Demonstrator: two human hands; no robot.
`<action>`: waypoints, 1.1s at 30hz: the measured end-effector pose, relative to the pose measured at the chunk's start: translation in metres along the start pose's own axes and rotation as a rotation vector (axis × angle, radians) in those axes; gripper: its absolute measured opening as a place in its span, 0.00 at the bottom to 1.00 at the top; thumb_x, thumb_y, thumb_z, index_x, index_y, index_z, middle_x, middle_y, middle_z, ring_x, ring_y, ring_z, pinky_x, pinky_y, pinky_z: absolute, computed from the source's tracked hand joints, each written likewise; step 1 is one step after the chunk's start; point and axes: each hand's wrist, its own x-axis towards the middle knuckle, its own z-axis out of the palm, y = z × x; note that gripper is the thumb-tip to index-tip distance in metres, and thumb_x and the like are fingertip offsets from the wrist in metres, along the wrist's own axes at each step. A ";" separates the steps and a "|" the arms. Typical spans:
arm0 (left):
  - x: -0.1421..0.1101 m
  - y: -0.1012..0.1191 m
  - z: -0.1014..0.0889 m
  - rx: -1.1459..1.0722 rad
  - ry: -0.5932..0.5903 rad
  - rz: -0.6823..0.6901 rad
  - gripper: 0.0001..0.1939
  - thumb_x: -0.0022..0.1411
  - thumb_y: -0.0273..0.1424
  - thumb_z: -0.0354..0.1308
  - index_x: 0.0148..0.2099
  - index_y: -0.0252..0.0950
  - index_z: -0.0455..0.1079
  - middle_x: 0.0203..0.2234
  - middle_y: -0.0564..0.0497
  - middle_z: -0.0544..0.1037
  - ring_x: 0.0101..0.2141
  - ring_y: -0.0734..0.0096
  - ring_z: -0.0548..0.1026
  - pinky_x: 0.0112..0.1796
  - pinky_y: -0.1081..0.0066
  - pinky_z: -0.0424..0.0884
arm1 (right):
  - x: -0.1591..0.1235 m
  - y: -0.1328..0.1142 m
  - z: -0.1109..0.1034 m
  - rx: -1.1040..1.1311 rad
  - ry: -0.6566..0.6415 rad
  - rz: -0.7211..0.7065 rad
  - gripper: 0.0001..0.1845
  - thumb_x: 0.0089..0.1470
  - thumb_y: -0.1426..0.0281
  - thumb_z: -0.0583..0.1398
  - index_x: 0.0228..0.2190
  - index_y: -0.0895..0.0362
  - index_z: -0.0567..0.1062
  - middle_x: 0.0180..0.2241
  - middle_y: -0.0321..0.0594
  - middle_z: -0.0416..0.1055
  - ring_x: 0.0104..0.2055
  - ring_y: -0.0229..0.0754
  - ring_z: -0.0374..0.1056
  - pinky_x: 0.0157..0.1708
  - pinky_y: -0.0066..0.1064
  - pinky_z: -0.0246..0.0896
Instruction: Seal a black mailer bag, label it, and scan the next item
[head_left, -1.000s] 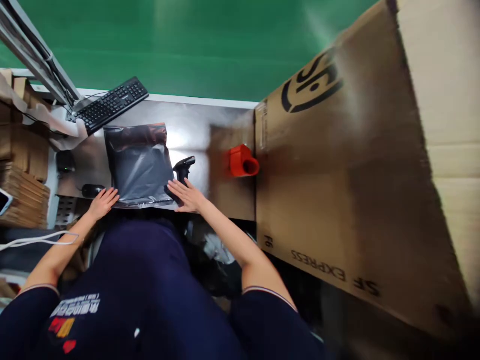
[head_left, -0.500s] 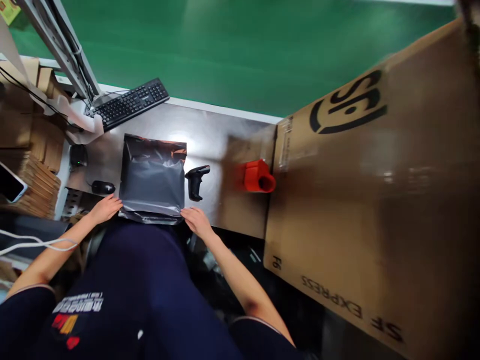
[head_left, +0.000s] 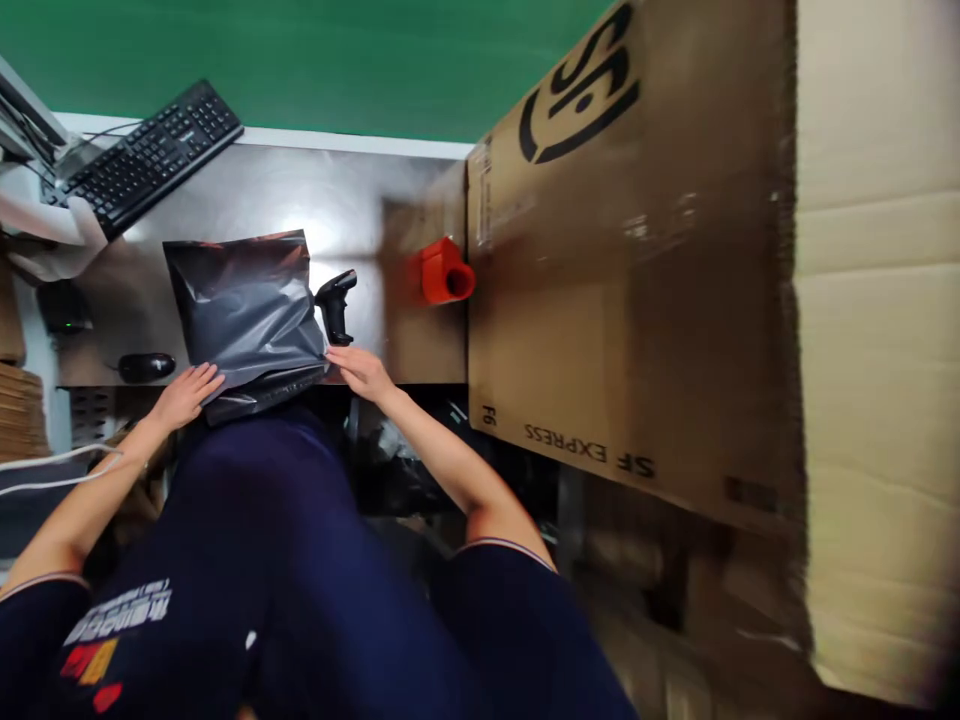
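Note:
A dark grey plastic mailing bag [head_left: 251,315] lies creased on the metal table, its near end bent down over the front edge against my body. My left hand [head_left: 189,395] rests on the bag's near left corner with its fingers stretched out flat. At the near right corner, my right hand [head_left: 364,372] has its fingers closed on the bag's edge. A black barcode scanner [head_left: 337,307] lies just beyond my right hand, close to the bag's right side. Whatever the bag may contain is hidden.
On the left are a black keyboard [head_left: 154,155], a mouse [head_left: 147,367] and stacked cardboard [head_left: 21,415]. A red tape dispenser-like object [head_left: 446,272] stands before a large cardboard box [head_left: 555,330] on the right. Beyond the table [head_left: 352,190] lies a green surface [head_left: 300,65].
The bag has come nearer my body, and its near end now folds down over the table edge. My left hand has moved onto the bag. The view has swung right.

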 end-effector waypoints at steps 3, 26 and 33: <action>-0.009 0.000 -0.006 -0.037 0.059 -0.025 0.43 0.55 0.18 0.48 0.74 0.36 0.63 0.73 0.41 0.64 0.74 0.53 0.59 0.72 0.47 0.57 | -0.005 -0.011 0.000 0.128 0.108 0.084 0.22 0.70 0.65 0.53 0.54 0.55 0.82 0.58 0.47 0.79 0.61 0.48 0.76 0.64 0.48 0.72; 0.062 0.051 -0.111 -0.601 1.414 -0.612 0.26 0.61 0.57 0.61 0.26 0.39 0.71 0.20 0.54 0.72 0.24 0.70 0.71 0.31 0.67 0.70 | 0.113 -0.060 0.011 0.004 1.068 0.339 0.31 0.65 0.42 0.46 0.33 0.53 0.71 0.31 0.43 0.71 0.34 0.48 0.73 0.39 0.46 0.74; 0.077 0.059 -0.264 -0.358 1.774 -0.228 0.27 0.69 0.51 0.58 0.25 0.38 0.69 0.20 0.56 0.67 0.24 0.73 0.66 0.31 0.68 0.64 | 0.198 -0.125 -0.105 0.000 1.381 -0.024 0.20 0.73 0.51 0.48 0.40 0.52 0.70 0.34 0.37 0.66 0.35 0.44 0.72 0.45 0.45 0.73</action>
